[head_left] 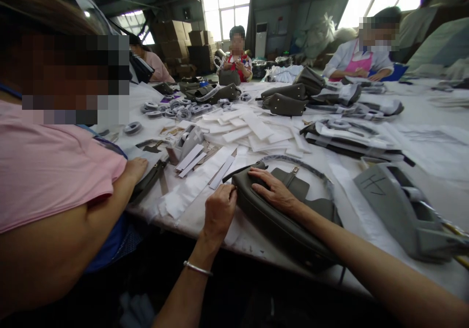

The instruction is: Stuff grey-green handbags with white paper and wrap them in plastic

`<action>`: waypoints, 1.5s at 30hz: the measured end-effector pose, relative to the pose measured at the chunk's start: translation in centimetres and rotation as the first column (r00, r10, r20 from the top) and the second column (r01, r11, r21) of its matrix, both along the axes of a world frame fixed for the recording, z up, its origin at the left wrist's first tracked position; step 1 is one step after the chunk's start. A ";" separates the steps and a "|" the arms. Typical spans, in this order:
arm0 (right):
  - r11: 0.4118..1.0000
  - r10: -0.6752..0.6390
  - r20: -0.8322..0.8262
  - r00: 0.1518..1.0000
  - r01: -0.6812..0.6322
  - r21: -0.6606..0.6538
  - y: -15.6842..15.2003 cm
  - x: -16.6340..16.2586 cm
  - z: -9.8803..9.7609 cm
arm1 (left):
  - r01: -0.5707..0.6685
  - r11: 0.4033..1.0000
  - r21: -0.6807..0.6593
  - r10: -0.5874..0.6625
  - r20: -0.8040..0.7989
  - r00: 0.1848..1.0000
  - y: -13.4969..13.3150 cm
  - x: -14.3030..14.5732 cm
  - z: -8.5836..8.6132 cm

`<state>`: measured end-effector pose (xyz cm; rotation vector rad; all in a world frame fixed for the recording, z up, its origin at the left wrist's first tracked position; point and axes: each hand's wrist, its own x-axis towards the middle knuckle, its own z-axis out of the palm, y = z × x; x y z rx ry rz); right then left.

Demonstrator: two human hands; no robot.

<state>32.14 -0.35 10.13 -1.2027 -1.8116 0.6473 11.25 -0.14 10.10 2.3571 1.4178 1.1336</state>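
Note:
A dark olive-grey handbag (pixel 289 218) lies on the white table (pixel 432 157) right in front of me, its wrapped handle (pixel 304 164) curving behind it. My right hand (pixel 273 189) rests on top of the bag, fingers stretched along its upper edge. My left hand (pixel 219 211), a bracelet at its wrist, is closed in a pinch at the bag's left end. What it pinches is too small to make out.
A person in a pink shirt (pixel 47 167) sits close on my left, a hand (pixel 135 168) on the table. White paper strips (pixel 252 130), tape rolls (pixel 176 108), more bags (pixel 284 103) and a grey dispenser (pixel 406 211) cover the table. Other workers sit at the far side.

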 end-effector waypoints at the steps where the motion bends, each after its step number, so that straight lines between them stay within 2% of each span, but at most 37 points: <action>1: 1.000 -0.001 -0.003 1.000 0.001 -0.001 0.0 0.0 0.0 | -0.014 1.000 -0.014 0.014 0.016 1.000 0.0 0.2 0.0; 8: 1.000 0.009 -0.013 1.000 -0.009 -0.005 0.0 0.1 0.0 | -0.065 0.993 -0.100 0.083 0.178 0.981 -0.3 0.4 -0.3; 15: 1.000 0.004 -0.035 0.999 -0.004 0.000 0.0 0.0 0.0 | 0.055 0.931 -0.360 0.085 0.361 0.929 0.0 -0.2 0.6; 20: 1.000 0.001 -0.041 0.999 -0.001 0.001 0.0 -0.1 -0.2 | 0.114 0.878 -0.464 0.144 0.484 0.863 0.1 0.3 1.1; 26: 1.000 -0.004 -0.031 1.000 0.004 -0.002 -0.1 -0.1 -0.1 | 0.213 0.819 -0.533 0.208 0.621 0.755 0.2 0.3 0.3; 29: 1.000 0.000 -0.023 1.000 0.000 -0.009 -0.1 0.0 0.0 | 0.305 0.791 -0.531 0.191 0.688 0.700 0.4 0.2 -0.3; 32: 1.000 0.000 -0.018 1.000 0.000 -0.025 -0.2 0.0 0.1 | 0.357 0.806 -0.472 0.129 0.729 0.672 0.6 0.1 -0.7; 39: 0.999 0.003 0.019 1.000 -0.002 -0.046 -0.3 0.1 0.3 | 0.395 0.847 -0.355 -0.076 0.656 0.751 1.2 -0.4 -0.8; 45: 0.997 -0.008 0.056 0.998 0.013 -0.078 -0.5 0.2 0.6 | 0.288 0.894 -0.342 -0.038 0.583 0.812 1.1 -0.2 -0.9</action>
